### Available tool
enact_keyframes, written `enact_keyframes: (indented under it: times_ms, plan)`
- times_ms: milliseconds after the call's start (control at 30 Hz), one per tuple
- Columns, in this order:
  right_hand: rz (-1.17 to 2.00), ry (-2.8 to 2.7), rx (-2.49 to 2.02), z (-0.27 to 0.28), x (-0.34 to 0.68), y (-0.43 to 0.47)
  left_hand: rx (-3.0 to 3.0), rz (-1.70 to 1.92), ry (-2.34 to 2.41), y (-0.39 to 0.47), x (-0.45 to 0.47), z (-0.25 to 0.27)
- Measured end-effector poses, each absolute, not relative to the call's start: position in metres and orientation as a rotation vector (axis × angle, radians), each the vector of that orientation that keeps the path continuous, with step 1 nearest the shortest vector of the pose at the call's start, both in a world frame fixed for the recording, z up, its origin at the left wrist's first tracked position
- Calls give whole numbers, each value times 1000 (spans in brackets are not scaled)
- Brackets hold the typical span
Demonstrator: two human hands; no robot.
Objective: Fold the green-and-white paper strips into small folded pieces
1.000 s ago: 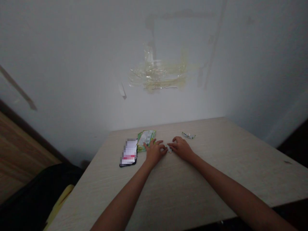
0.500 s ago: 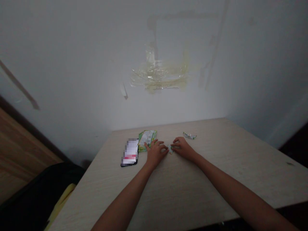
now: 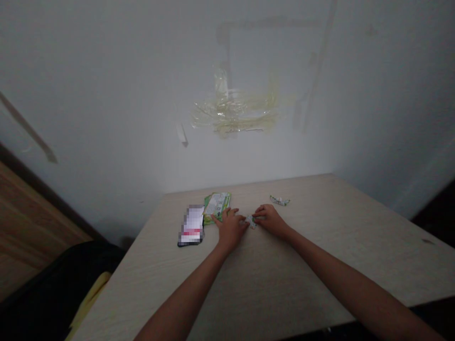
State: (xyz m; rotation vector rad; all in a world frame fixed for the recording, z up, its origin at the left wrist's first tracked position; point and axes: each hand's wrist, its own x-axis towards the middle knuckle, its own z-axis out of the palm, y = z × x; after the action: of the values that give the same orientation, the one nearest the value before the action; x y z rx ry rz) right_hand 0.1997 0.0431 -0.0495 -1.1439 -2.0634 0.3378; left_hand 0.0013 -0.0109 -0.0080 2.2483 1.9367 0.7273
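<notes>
A small white piece with green patterning (image 3: 251,221), like a bit of wrapper, lies on the table between my hands. My left hand (image 3: 231,229) pinches its left edge with thumb and index finger; the other fingers are spread toward a green-and-white packet (image 3: 217,204). From the right, my right hand (image 3: 269,220) has its fingertips closed on the opposite edge. What exactly the piece is cannot be made out. Beyond my right hand rests a crumpled strip (image 3: 279,201) with similar white and green colouring.
A phone (image 3: 192,226) with a blurred-out screen lies left of the packet. The pale wooden table (image 3: 313,289) meets a wall (image 3: 142,118) bearing old tape (image 3: 241,111). Dark and yellow cloth (image 3: 90,298) is beside the table's left edge.
Both hands have shifted very slightly, and a bit more of the small piece shows between them. The packet, phone and crumpled strip stay put.
</notes>
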Motion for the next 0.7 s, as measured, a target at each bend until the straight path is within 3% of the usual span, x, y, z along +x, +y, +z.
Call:
enact_keyframes:
  times_ms: [700]
  plan:
    - [428, -1955, -1070, -37, 200, 40, 2106, 984, 1873, -7, 2, -17]
